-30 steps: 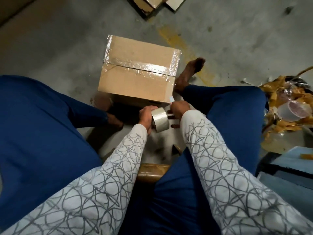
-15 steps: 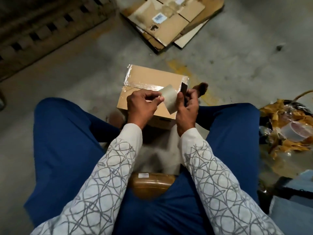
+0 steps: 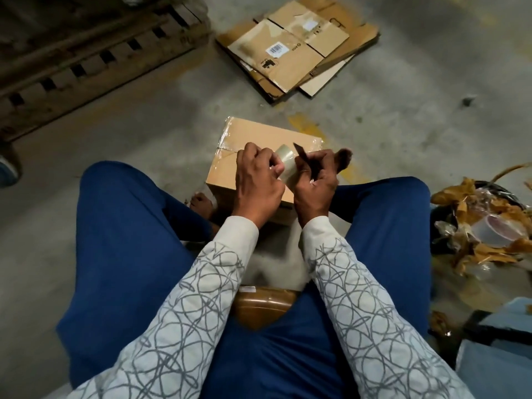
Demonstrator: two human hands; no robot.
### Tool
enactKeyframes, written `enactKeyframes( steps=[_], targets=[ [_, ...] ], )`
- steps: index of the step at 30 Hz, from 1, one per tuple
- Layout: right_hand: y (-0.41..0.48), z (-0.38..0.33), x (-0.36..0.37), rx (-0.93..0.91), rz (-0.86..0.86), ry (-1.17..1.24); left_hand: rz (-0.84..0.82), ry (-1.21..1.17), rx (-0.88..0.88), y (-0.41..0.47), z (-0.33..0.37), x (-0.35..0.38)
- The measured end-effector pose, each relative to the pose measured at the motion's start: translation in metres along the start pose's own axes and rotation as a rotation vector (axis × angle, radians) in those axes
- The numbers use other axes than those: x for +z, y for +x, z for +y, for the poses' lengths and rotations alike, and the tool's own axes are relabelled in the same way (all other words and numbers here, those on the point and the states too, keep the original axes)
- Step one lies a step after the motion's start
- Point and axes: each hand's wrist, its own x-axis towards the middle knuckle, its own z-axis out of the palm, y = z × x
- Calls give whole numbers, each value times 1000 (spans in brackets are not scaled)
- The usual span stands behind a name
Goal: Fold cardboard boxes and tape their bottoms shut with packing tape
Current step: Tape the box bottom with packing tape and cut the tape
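A folded cardboard box (image 3: 247, 139) stands on the concrete floor between my knees, its top seam covered with clear tape. Both hands are raised just above its near edge. My left hand (image 3: 256, 180) grips a roll of clear packing tape (image 3: 286, 162). My right hand (image 3: 316, 182) holds a thin dark blade (image 3: 302, 156) that points up beside the roll, and its fingers are curled around the handle. The roll is partly hidden by my left fingers.
Flattened cardboard boxes (image 3: 293, 50) lie on the floor ahead. A wooden pallet (image 3: 86, 53) sits at the upper left. A bin of brown scraps and plastic (image 3: 483, 226) is at the right. A brown tape roll (image 3: 262, 306) rests between my thighs.
My hands lifted from the floor in front of the box to above its near edge. The tape roll stayed in the left hand, and the blade now stands upright in the right.
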Motion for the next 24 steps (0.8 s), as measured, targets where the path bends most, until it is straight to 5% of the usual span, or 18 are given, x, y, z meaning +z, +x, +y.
enactKeyframes(
  steps=[8,13,24],
  targets=[
    [1,1,-4,105,51,56,30,-282,-63,-8,9,0],
    [-1,-9,-2,101,26,143,186,-403,-126,-4,16,-9],
    [-10,-20,2,197,-147,220,101,-622,-204,8,-5,-43]
  ],
)
